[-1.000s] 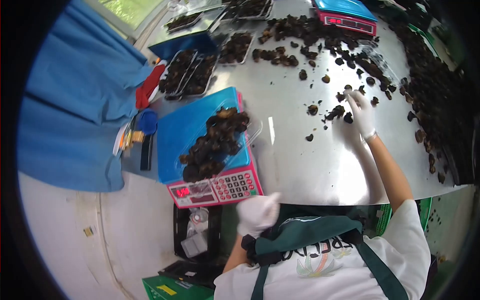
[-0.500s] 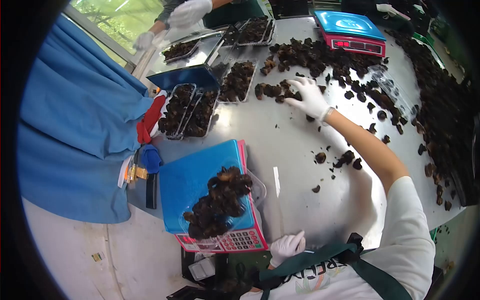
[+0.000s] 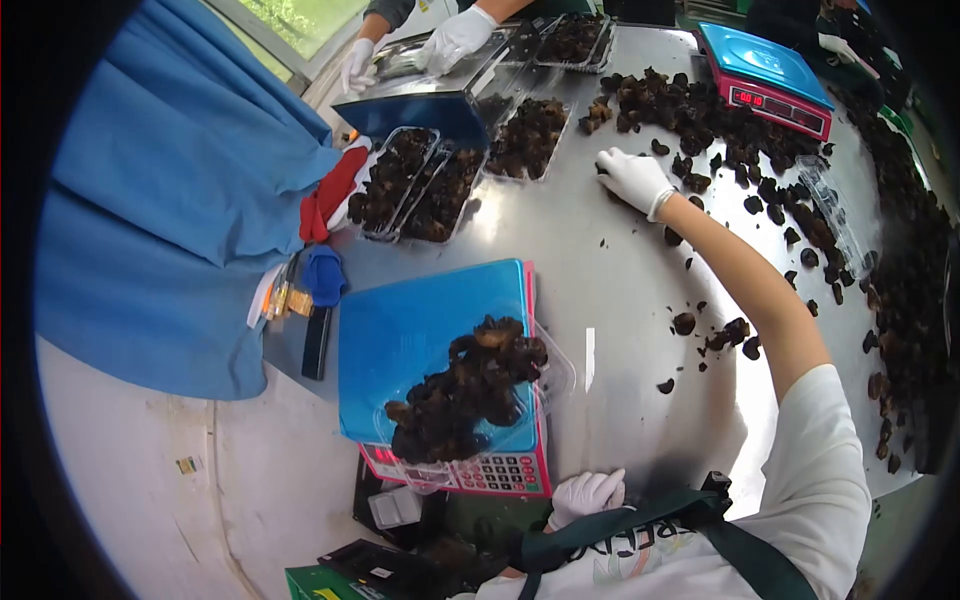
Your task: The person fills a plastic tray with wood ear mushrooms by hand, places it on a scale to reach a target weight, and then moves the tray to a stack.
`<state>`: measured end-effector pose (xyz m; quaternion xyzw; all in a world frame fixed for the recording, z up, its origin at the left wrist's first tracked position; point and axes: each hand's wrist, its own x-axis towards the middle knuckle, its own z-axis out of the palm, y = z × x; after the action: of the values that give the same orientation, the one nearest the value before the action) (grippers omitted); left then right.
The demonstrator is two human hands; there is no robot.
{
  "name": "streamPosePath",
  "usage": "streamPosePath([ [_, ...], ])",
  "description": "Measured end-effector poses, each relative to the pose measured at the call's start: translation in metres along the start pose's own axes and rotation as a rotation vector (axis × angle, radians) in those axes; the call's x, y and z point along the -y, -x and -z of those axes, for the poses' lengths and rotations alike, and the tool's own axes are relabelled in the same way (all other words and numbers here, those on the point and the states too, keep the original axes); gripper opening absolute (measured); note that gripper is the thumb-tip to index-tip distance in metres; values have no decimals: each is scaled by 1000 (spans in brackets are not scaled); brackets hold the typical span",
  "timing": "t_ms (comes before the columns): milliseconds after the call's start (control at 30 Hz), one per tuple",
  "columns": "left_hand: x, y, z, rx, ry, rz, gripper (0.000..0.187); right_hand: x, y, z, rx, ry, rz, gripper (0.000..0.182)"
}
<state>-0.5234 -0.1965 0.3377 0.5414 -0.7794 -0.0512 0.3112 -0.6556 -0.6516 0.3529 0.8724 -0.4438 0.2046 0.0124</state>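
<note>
My right hand [image 3: 634, 183], in a white glove, reaches across the metal table with its fingers curled over dark wood ear mushrooms [image 3: 602, 169], mostly hidden under the hand. At the table's near edge rests my left hand [image 3: 588, 495], also gloved, its fingers folded and nothing visible in them. Beside it stands a scale with a blue pan [image 3: 400, 330] and pink body. A clear plastic tray [image 3: 556, 372] heaped with wood ear mushrooms [image 3: 465, 390] sits askew on that pan. Loose mushrooms [image 3: 690, 110] lie beyond my right hand.
Filled clear trays [image 3: 528, 138] stand at the left, near a dark upright panel [image 3: 425, 117]. Another blue-topped scale [image 3: 768, 75] is at the back. A large mushroom pile [image 3: 915, 230] lines the right side. A co-worker's gloved hands [image 3: 455, 42] work at the far left.
My right hand has closed over the mushrooms that lay in front of its spread fingers. My left hand stays at the table edge. The view has shifted, and the co-worker's hands have moved lower.
</note>
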Motion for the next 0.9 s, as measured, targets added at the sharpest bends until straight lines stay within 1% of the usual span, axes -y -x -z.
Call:
streamPosePath([
  [33, 0, -1, 0, -7, -3, -4, 13, 2, 6, 13, 65, 2, -59, 23],
  [133, 1, -1, 1, -31, 19, -15, 12, 1, 6, 21, -82, 169, -12, 36],
  [167, 1, -3, 1, -48, 36, -13, 12, 7, 8, 18, -186, 148, 5, 50],
  [200, 1, -4, 1, -65, 53, -8, 12, 14, 8, 14, -136, 123, -55, 54],
  [267, 1, -5, 1, -70, 58, -18, 12, 24, 9, 8, 114, 129, -61, 51],
  [300, 2, -4, 2, -73, 59, -13, 12, 29, 9, 11, 123, 108, -72, 40],
  [333, 1, -3, 2, -85, 53, -23, 13, 23, 10, 1, 73, 32, -65, 27],
  [400, 2, -4, 2, -109, 43, -33, 13, 16, 18, -3, -15, 9, -56, 22],
  [467, 3, 0, 0, -99, 41, -29, 15, 6, 22, -6, -131, -101, -133, 22],
  [500, 3, 0, 0, -98, 39, -31, 15, 10, 26, 3, -148, -215, -181, 24],
  [533, 3, 0, 0, -97, 40, -37, 15, 12, 29, 6, -184, -286, -185, 25],
  [600, 4, 0, 0, -115, 55, -41, 16, 43, 38, 33, -118, -655, -414, 23],
  [667, 5, -1, -1, -152, 57, -51, 15, 70, 36, 53, -131, -723, -376, 22],
  [700, 4, -1, -1, -151, 52, -52, 15, 104, 37, 87, -9, -939, -423, 20],
  [733, 4, -2, 0, -149, 48, -55, 15, 141, 40, 114, 11, -1061, -386, 19],
  [767, 4, -2, 1, -144, 43, -57, 15, 168, 43, 135, 80, -1146, -258, 17],
  [800, 4, -2, 1, -138, 42, -55, 15, 193, 48, 146, 159, -1308, -155, 16],
  [833, 4, -2, 1, -133, 40, -54, 15, 217, 52, 155, 200, -1241, -50, 16],
  [867, 4, -2, 2, -128, 38, -53, 15, 237, 56, 160, 260, -1245, 58, 15],
  [900, 4, -1, 1, -132, 48, -53, 15, 250, 59, 149, 219, -1182, 300, 14],
])
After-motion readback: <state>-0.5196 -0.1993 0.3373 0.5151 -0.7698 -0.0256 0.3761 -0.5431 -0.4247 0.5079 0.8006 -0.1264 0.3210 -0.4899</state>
